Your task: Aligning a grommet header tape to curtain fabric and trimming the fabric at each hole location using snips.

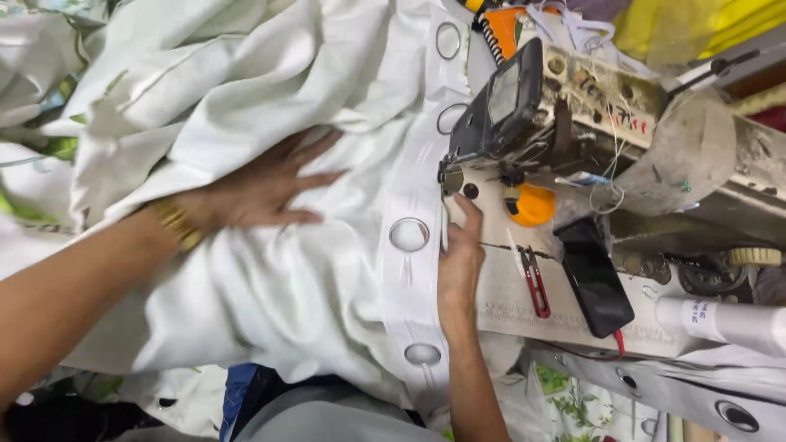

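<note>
Pressed flat on the big white curtain cloth [270, 278], left hand [266, 184], fingers spread apart. Right hand [460, 262] resting open along the cloth's long ringed edge band [409, 237], running near to far, beside the grey sewing machine [524, 106].

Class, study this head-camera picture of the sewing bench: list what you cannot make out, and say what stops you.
1. Needle of the grey sewing machine: hidden behind its dark head.
2. Right hand: fingertips at the white eyelet curtain's edge; grip unclear.
3. Table under the curtain: covered by cloth.
4. Black phone: screen dark.
5. Red-handled snips: blades too small.
6. Left hand: palm pressed down, unseen.
</note>
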